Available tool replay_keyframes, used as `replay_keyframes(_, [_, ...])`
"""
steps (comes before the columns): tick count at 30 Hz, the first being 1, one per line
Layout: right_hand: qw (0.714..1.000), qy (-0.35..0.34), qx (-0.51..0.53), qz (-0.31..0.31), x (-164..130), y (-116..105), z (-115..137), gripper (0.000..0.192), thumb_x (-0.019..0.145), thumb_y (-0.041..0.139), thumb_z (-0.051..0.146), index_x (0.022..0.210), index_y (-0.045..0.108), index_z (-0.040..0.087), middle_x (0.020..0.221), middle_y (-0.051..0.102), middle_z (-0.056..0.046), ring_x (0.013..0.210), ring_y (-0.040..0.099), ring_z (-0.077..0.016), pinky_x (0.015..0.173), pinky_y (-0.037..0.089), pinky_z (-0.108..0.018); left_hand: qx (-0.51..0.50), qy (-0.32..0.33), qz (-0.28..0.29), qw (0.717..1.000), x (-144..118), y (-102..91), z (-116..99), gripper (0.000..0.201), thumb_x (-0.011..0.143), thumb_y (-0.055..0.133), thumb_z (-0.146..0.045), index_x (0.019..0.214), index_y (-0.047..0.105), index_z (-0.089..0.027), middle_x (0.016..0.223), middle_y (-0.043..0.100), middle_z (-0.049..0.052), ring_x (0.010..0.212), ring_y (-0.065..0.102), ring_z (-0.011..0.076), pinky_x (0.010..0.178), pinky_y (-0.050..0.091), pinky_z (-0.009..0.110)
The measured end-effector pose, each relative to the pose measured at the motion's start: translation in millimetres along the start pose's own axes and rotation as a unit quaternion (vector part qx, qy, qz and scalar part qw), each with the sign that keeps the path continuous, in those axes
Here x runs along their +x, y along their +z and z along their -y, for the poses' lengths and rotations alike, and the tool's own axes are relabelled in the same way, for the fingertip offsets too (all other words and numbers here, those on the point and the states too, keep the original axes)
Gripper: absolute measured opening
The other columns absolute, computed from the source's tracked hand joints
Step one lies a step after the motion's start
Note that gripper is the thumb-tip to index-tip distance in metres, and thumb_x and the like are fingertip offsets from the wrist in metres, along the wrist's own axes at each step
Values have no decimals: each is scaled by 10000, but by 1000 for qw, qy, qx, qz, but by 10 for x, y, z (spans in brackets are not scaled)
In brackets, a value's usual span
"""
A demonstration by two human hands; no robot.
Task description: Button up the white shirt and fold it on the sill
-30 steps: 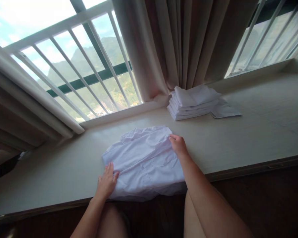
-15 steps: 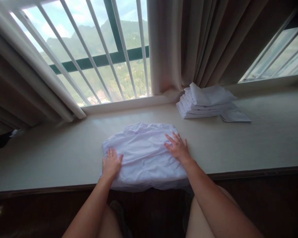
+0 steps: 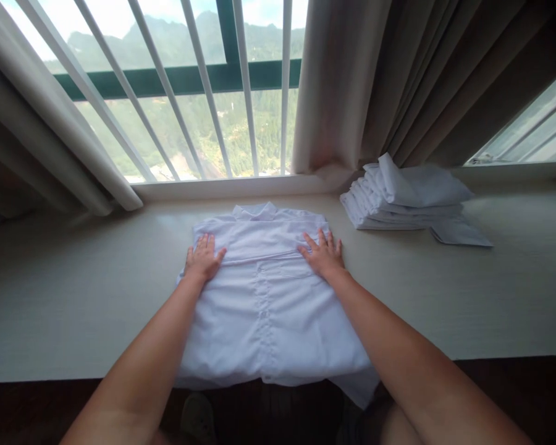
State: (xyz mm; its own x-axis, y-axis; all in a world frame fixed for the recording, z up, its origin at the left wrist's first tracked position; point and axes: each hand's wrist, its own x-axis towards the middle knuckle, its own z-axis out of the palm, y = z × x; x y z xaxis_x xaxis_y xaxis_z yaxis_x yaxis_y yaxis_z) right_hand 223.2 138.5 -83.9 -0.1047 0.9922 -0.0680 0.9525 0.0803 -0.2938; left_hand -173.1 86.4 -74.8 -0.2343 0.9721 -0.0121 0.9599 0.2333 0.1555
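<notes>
A pale ledge [image 3: 74, 296] runs across the view. At two o'clock sits a stack of folded white cloths [image 3: 403, 198], with one flat folded piece [image 3: 461, 233] just beside it — touching its right edge. Behind it, at one o'clock, hangs a beige curtain [image 3: 398, 80]. White window bars [image 3: 204, 80] fill eleven to twelve o'clock — green hills [image 3: 185, 43] beyond them.

Under my left hand [image 3: 202, 259] and right hand [image 3: 323, 256] the shirt [image 3: 264, 309] is covered, so I can't see the cloth beneath my palms. Its near hem drops over the ledge [image 3: 50, 321] toward me, out of sight. My arms run off the bottom edge. Beyond my right fingers, the folded stack [image 3: 398, 198] hides its lower layers.
</notes>
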Motion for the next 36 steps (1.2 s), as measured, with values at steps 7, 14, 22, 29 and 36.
replay_keyframes(7, [988, -13, 138, -65, 578, 30, -60, 710, 960, 495, 716, 1603, 385, 435, 1752, 166, -38, 1626, 99, -404, 1237, -42, -751, -60, 11, -33, 998, 545, -21, 68, 640, 1039, 331, -577, 1579, 455, -256, 1704, 346, 83, 1598, 281, 303, 1298, 189, 595])
replay_keyframes(14, [895, -67, 409, -164, 513, 18, -449, 822, 909, 538, 641, 1613, 396, 242, 1676, 376, -62, 1559, 366, -217, 1326, 268, -417, -101, 65, -28, 992, 21, -108, 358, 536, 1027, 399, -455, 1487, 587, -254, 1660, 433, 29, 1585, 323, 230, 1280, 308, 401])
replay_keyframes(22, [913, -11, 385, -133, -378, -27, -1169, 713, 867, 488, 583, 1380, 647, 115, 1470, 610, -165, 1378, 592, -291, 1188, 483, -414, -42, -10, 24, 999, -1434, -97, 965, 608, 1036, 315, -500, 1612, 404, -327, 1720, 299, 8, 1630, 205, 252, 1322, 129, 557])
replay_keyframes(29, [954, -32, 272, -119, -1554, 103, -1538, 500, 818, 559, 401, 1206, 763, 161, 1459, 625, -133, 1445, 526, -289, 1295, 341, -445, -24, -43, 87, 995, -2147, -142, 952, 630, 1005, 351, -460, 1608, 418, -294, 1729, 283, 30, 1628, 210, 266, 1309, 206, 560])
replay_keyframes(36, [970, -10, 192, -146, -2595, 459, -1459, 616, 891, 464, 363, 1470, 599, 203, 1637, 442, -63, 1601, 289, -294, 1340, 203, -542, -4, -62, 97, 993, -2688, -203, 777, 767, 869, 515, -337, 1595, 397, -121, 1712, 305, 143, 1614, 253, 278, 1319, 245, 452])
